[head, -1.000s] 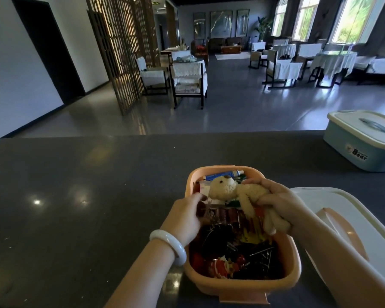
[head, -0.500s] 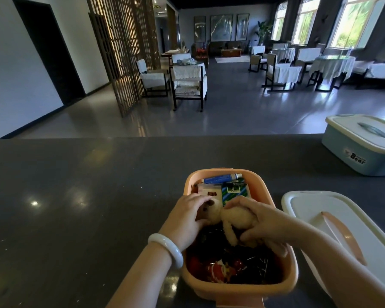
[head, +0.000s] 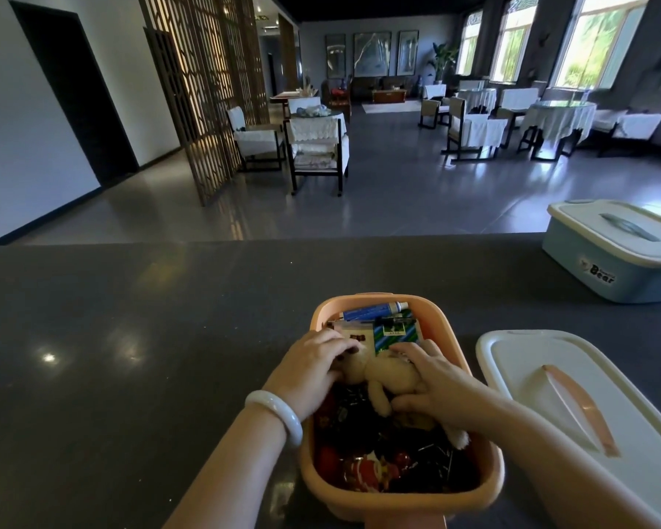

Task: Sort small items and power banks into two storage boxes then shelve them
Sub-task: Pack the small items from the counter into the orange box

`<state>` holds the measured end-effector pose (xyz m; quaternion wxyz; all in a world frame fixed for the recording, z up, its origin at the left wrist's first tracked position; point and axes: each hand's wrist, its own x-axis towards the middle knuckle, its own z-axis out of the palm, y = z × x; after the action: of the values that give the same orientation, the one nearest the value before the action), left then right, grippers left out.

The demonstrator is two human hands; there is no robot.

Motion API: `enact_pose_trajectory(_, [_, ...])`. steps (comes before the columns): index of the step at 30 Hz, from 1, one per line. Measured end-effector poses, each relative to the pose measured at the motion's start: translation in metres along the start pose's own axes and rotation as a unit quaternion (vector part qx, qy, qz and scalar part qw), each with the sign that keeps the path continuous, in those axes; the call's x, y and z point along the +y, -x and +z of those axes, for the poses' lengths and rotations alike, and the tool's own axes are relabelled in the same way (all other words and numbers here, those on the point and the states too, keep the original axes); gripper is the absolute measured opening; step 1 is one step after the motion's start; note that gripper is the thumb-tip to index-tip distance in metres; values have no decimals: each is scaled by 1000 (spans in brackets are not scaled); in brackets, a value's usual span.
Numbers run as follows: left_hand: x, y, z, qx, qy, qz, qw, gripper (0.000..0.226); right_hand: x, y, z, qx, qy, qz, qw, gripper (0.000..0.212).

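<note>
both hands are down inside the orange box (head: 394, 502), meeting over a small plush bear (head: 388, 376). the left hand (head: 313, 370) comes in from about 7 o'clock, fingers curled over the bear's head, pinching it against the pile. the right hand (head: 432, 379) comes in from about 4 o'clock and lies over the bear's body, fingers curved round it and thumb tucked under near a leg, so it too is gripping the toy. the bear lies on top of the clutter in the middle of the box, its long axis running from head at roughly 10 o'clock to feet at roughly 4 o'clock, one pale foot (head: 459, 439) poking out under the right wrist. neither hand is nearer; both touch it. beyond the hands, at 12 o'clock in the box, sit a blue tube (head: 374, 311) and a green-striped packet (head: 394, 334). the loose white lid (head: 531, 360) lies just beside the box at 3 o'clock; closing probably means a reach by the right hand. a lidded blue box (head: 619, 276) stands well apart at 2 o'clock on the dark counter (head: 130, 337).
</note>
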<state>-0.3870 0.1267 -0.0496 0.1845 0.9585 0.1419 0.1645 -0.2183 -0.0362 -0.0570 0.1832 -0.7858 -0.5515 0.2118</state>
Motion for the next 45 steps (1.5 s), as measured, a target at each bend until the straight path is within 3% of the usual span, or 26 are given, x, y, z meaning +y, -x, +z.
enact_pose_trajectory(5, [-3, -3, -1, -7, -9, 11, 1000, 52, -9, 7, 8, 19, 82, -20, 996, 63])
enact_pose_trajectory(8, [-5, -4, 0, -9, -17, 4, 1000, 52, -12, 17, 20, -44, 257, -21, 965, 53])
enact_pose_trajectory(11, [-6, -5, -1, -13, -16, 1, 1000, 53, -17, 24, 20, -38, 301, -13, 953, 50])
enact_pose_trajectory(13, [-6, -4, -2, -13, -25, 3, 1000, 53, -24, 24, 19, -27, 272, 9, 962, 51])
enact_pose_trajectory(15, [-7, -3, -1, -2, -33, 9, 999, 54, -27, 25, 18, 23, 153, 40, 987, 64])
enact_pose_trajectory(18, [-8, -1, -1, 14, -37, 12, 999, 56, -29, 29, 13, 73, 87, 37, 993, 77])
enact_pose_trajectory(21, [-6, -2, 2, 16, -42, 18, 999, 56, -30, 30, 12, 33, 147, 11, 988, 58])
enact_pose_trajectory(23, [-5, -3, 5, 2, -53, 17, 998, 57, -25, 30, 17, 13, 162, 30, 986, 65])
enact_pose_trajectory(28, [-4, -2, 7, -29, -48, 3, 998, 54, -21, 28, 19, 116, 166, 18, 979, 86])
enact_pose_trajectory(34, [5, -1, 18, -80, -63, -8, 995, 61, -16, 18, 27, 31, 105, -19, 994, 75])
enact_pose_trajectory(45, [4, 1, 26, -96, -119, 7, 988, 61, -8, 16, 34, 23, 130, -13, 991, 74])
